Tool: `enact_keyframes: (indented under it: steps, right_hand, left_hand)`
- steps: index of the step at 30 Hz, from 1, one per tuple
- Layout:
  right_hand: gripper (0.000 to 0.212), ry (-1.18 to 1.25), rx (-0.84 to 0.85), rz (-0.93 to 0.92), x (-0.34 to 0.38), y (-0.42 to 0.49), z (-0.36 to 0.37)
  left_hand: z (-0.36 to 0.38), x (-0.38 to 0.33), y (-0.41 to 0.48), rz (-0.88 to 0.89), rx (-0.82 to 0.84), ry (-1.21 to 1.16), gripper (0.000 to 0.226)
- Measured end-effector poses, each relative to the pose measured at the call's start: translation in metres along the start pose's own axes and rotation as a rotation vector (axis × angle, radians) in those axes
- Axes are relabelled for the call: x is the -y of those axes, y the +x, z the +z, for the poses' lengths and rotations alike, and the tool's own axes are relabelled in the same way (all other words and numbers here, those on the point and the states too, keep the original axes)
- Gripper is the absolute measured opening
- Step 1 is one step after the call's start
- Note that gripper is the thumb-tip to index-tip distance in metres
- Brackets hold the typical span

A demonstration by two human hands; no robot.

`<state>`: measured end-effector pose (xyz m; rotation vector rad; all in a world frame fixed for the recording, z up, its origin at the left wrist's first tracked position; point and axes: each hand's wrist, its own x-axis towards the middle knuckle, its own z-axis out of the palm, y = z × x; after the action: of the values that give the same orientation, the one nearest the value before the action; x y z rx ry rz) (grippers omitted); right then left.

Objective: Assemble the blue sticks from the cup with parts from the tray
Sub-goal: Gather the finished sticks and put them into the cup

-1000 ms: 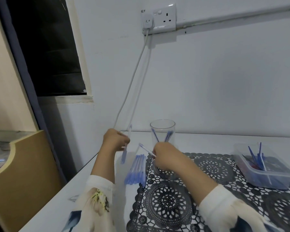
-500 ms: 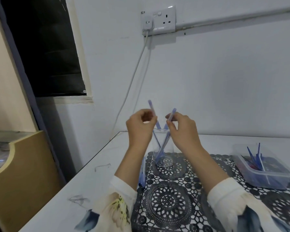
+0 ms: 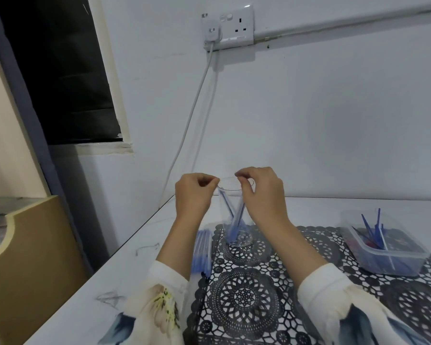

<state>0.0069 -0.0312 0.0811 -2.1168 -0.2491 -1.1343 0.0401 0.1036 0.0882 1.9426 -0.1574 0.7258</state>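
While pinching at the cup [image 3: 237,241] rim w/ left grip [image 3: 194,195] & right grip [image 3: 261,195], fingers curled, can't tell if holding blue sticks [image 3: 234,227]: prob. best lifting one straight up, not tipping cup.

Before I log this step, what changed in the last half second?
Both the left hand and right hand dropped from above the clear cup to its rim, lowering two blue sticks into it; whether they still pinch them is unclear. Cup, laid-out pens and tray stayed put.
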Motion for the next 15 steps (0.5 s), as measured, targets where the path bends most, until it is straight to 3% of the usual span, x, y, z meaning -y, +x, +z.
enact_keyframes:
  steps: [3, 9, 12, 15]
  right_hand:
    - [0.014, 0.103, -0.023, -0.117, 0.02, -0.009, 0.004]
    - [0.024, 0.016, 0.528, -0.059, 0.022, -0.038, 0.038]
    - [0.027, -0.086, 0.728, 0.005, 0.01, -0.057, 0.052]
    - [0.03, -0.156, 0.821, 0.08, -0.002, -0.069, 0.063]
  left_hand:
    - [-0.015, 0.017, 0.011, -0.132, 0.041, 0.128, 0.007]
    - [-0.031, 0.059, 0.015, -0.55, 0.357, 0.452, 0.016]
    - [-0.03, 0.074, 0.011, -0.641, 0.445, 0.498, 0.019]
    - [-0.026, 0.084, 0.009, -0.654, 0.461, 0.501, 0.022]
